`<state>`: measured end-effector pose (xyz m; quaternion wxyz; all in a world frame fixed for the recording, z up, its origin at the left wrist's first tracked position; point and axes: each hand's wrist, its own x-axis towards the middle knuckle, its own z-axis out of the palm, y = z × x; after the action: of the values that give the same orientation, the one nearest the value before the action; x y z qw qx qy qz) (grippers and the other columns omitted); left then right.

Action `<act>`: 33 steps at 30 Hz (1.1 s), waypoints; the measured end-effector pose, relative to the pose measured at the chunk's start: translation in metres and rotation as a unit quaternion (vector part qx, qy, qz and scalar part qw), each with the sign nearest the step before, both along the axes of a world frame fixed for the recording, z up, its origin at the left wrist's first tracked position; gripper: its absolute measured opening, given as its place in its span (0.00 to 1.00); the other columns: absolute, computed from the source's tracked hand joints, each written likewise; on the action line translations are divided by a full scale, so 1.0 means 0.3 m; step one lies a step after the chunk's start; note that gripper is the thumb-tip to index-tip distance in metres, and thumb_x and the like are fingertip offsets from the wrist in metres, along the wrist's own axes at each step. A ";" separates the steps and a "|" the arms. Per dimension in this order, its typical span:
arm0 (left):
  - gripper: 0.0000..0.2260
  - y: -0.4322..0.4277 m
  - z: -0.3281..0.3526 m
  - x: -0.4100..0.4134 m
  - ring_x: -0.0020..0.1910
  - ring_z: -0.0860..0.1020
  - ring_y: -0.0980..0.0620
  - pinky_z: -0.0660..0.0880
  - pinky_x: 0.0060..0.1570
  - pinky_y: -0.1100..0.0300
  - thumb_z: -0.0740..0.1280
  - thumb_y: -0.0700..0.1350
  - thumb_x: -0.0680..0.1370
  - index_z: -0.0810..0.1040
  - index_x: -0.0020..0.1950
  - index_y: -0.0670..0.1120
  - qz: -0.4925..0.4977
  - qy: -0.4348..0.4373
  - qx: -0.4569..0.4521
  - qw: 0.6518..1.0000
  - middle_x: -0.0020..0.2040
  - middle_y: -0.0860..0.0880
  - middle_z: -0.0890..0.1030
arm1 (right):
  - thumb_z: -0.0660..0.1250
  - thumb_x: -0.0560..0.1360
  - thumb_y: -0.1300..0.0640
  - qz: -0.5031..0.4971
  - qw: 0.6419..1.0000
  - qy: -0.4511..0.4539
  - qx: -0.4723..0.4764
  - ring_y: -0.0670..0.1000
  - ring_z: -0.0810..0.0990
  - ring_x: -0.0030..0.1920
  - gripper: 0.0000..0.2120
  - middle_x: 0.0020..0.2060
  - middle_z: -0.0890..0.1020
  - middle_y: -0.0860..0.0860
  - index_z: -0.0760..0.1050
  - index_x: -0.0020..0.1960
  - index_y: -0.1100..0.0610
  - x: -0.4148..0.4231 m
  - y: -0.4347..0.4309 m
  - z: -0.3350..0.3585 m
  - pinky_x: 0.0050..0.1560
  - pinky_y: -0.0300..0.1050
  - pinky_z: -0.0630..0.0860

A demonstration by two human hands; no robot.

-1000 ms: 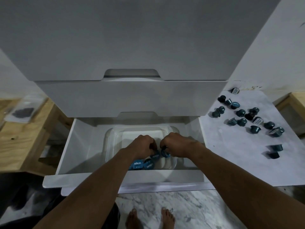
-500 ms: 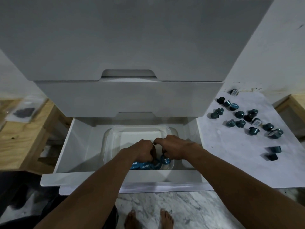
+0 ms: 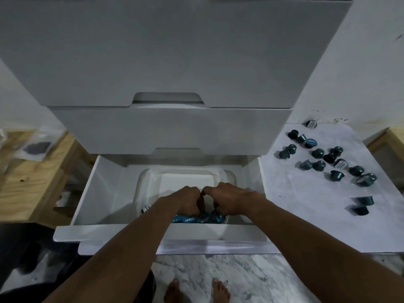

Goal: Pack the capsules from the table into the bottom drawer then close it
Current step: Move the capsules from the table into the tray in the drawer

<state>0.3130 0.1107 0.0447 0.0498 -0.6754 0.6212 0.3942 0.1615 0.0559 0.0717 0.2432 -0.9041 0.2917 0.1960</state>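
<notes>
Fingers of the left hand (image 3: 188, 200) and right hand (image 3: 227, 199) curled among blue capsules (image 3: 190, 219) inside the bottom drawer (image 3: 91, 193), grip unseen; loose capsules (image 3: 318, 153) lay rightward on the counter (image 3: 295, 204), nearer the right hand.

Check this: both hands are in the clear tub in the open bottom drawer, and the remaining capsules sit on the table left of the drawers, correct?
No: in the head view the remaining capsules sit on the table right of the drawers. The left hand and right hand are in the tub, as said.
</notes>
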 end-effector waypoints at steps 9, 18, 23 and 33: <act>0.13 0.014 0.031 0.008 0.53 0.78 0.47 0.75 0.52 0.59 0.69 0.44 0.74 0.79 0.59 0.46 0.065 -0.062 -0.104 0.991 0.57 0.45 0.80 | 0.64 0.77 0.54 -0.093 0.990 -0.062 -0.090 0.59 0.74 0.61 0.22 0.63 0.75 0.57 0.65 0.69 0.54 -0.022 -0.015 0.001 0.56 0.52 0.72; 0.16 0.114 0.121 -0.043 0.60 0.73 0.45 0.72 0.58 0.54 0.58 0.48 0.81 0.71 0.65 0.42 0.084 -0.225 -0.335 0.911 0.61 0.43 0.75 | 0.56 0.80 0.48 -0.194 0.953 -0.119 -0.202 0.57 0.73 0.62 0.20 0.64 0.74 0.57 0.68 0.67 0.58 -0.052 0.063 0.047 0.63 0.58 0.71; 0.10 0.174 0.189 -0.043 0.44 0.80 0.44 0.78 0.42 0.55 0.72 0.43 0.72 0.79 0.50 0.40 0.035 -0.243 -0.491 0.836 0.46 0.43 0.81 | 0.53 0.82 0.54 -0.221 0.926 -0.150 -0.268 0.59 0.71 0.63 0.18 0.64 0.74 0.59 0.71 0.65 0.62 -0.072 0.158 0.130 0.65 0.51 0.68; 0.07 0.225 0.291 -0.104 0.41 0.78 0.43 0.77 0.40 0.53 0.72 0.39 0.70 0.78 0.45 0.41 -0.007 -0.209 -0.564 0.799 0.43 0.43 0.80 | 0.60 0.78 0.54 -0.326 0.854 -0.224 -0.338 0.61 0.76 0.54 0.17 0.56 0.78 0.61 0.73 0.61 0.63 -0.214 0.333 0.207 0.54 0.52 0.74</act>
<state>0.2818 0.1783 0.1319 -0.2081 -0.6456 0.7131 -0.1771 0.0973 0.1558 0.1337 0.0314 -0.8028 0.5558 -0.2136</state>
